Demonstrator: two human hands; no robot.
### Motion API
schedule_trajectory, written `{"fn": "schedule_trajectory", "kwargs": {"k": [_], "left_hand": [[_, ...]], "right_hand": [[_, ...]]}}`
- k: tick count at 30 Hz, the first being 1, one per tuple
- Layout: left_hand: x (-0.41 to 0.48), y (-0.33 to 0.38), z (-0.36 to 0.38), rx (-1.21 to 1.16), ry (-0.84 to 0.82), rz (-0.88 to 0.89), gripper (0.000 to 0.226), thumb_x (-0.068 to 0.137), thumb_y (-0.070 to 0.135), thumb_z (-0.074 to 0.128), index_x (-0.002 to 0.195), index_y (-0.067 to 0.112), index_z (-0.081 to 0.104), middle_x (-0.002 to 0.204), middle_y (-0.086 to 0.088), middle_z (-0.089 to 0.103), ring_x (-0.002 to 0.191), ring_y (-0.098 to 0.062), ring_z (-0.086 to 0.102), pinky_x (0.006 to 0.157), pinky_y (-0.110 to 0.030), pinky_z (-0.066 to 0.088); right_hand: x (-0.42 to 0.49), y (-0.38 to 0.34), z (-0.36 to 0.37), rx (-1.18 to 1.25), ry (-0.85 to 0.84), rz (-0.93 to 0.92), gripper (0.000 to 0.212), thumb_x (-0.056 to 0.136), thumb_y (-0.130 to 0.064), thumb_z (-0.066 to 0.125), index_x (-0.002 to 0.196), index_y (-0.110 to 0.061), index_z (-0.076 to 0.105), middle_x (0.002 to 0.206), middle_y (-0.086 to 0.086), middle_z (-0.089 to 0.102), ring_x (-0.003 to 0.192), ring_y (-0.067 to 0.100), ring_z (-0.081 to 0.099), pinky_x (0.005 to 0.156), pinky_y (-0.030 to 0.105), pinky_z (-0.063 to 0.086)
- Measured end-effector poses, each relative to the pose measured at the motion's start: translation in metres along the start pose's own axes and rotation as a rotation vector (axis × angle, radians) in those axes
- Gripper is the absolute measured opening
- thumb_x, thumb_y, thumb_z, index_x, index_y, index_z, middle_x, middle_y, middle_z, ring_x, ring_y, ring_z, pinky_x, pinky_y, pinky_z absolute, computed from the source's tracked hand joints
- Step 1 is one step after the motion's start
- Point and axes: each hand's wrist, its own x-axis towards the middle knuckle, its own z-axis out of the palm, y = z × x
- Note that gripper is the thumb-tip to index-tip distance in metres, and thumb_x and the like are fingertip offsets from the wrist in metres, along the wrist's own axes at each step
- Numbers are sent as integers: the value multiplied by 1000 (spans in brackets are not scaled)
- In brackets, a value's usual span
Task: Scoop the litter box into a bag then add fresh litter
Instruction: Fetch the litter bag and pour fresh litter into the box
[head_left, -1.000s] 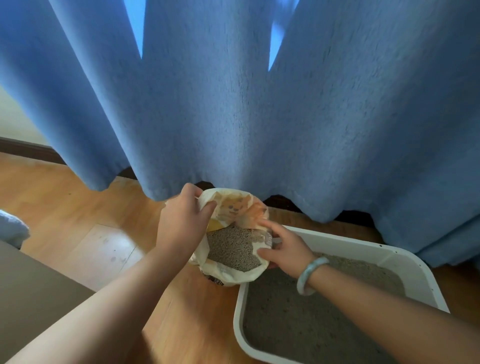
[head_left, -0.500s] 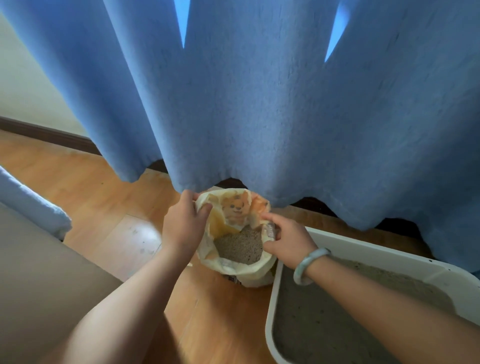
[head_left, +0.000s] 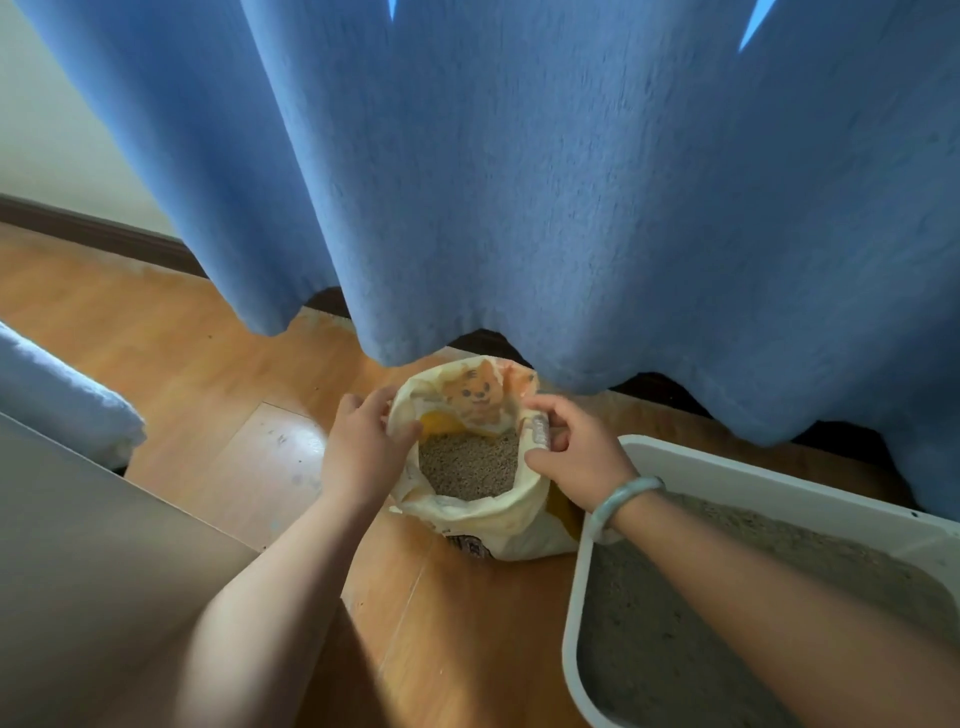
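Note:
A cream and orange litter bag (head_left: 480, 514) with a cat picture stands open on the wooden floor, with grey-brown litter (head_left: 470, 465) showing inside. My left hand (head_left: 363, 447) pinches the bag's left rim. My right hand (head_left: 576, 449), with a pale green bangle on the wrist, grips the rolled right rim. A white litter box (head_left: 727, 470) holding grey litter lies at the lower right, its corner touching the bag.
A blue curtain (head_left: 519, 182) hangs just behind the bag, its hem close above the bag's mouth. A beige surface (head_left: 78, 545) and a pale blue cloth (head_left: 57, 395) fill the lower left. Wooden floor (head_left: 208, 374) spreads to the left.
The view has shifted left and pulled back, so the bag and box sit further right. Both hands keep hold of the bag's rim, and the mouth is spread a little wider.

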Motion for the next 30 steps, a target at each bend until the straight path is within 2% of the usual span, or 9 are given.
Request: {"fn": "schedule_trajectory", "kwargs": {"k": [3, 5, 11, 13, 15, 19, 23, 27, 30], "left_hand": [[2, -3, 0, 13, 51, -6, 38, 85, 28, 62, 123, 23, 60, 102, 0, 50, 86, -14, 49, 73, -28, 36], [3, -5, 1, 11, 82, -26, 38, 85, 28, 61, 122, 23, 60, 108, -3, 55, 91, -18, 54, 73, -29, 37], [-1, -2, 11, 90, 112, -73, 50, 85, 32, 60, 132, 21, 49, 131, -6, 47, 112, -27, 52, 77, -33, 39], [-1, 3, 14, 113, 122, -29, 56, 84, 35, 63, 135, 19, 46, 132, -7, 46, 116, -27, 50, 83, -37, 43], [-3, 10, 18, 135, 149, 23, 62, 83, 35, 65, 137, 15, 43, 134, -10, 46, 120, -29, 46, 91, -41, 42], [-11, 24, 26, 203, 186, 101, 69, 82, 40, 63, 141, 14, 38, 141, -11, 41, 131, -30, 35, 106, -44, 29], [-24, 50, 31, 234, 180, 178, 57, 84, 40, 59, 135, 19, 44, 141, -6, 40, 135, -28, 25, 112, -45, 15], [-48, 85, 44, 216, 101, 363, 42, 90, 41, 50, 129, 24, 50, 138, 0, 43, 133, -23, 30, 113, -43, 15], [-71, 113, 61, 213, -57, 519, 37, 91, 40, 51, 125, 28, 52, 130, 4, 51, 129, -18, 38, 113, -41, 18]], "right_hand": [[13, -5, 5, 49, 53, -2, 53, 76, -3, 66, 118, -33, 54, 109, -4, 61, 93, 9, 62, 81, 30, 55], [20, -8, 6, 51, 84, -22, 49, 77, -5, 66, 116, -33, 55, 109, -6, 61, 95, 8, 61, 82, 30, 55], [18, -7, 3, -30, 90, -87, 40, 82, -8, 64, 114, -30, 57, 101, -10, 60, 80, 1, 59, 65, 15, 46], [15, -5, -1, -65, 65, -93, 40, 84, -14, 64, 119, -29, 55, 106, -8, 58, 79, 1, 58, 63, 13, 44], [11, -2, -6, -56, 37, -87, 42, 84, -24, 66, 124, -30, 53, 119, -9, 52, 88, 3, 59, 69, 15, 46], [-4, 0, -22, -54, -21, -48, 53, 85, -34, 65, 132, -34, 42, 125, -12, 44, 97, 3, 56, 73, 18, 46], [-28, 11, -53, -128, -31, 9, 52, 87, -31, 62, 134, -32, 41, 122, -11, 49, 101, 5, 55, 82, 26, 50], [-60, 29, -93, -156, 18, 61, 43, 87, -30, 63, 127, -34, 47, 114, -12, 54, 99, 5, 55, 82, 27, 51], [-86, 43, -121, -181, 65, 79, 40, 86, -27, 64, 122, -34, 49, 109, -10, 54, 94, 4, 56, 82, 26, 51]]}}
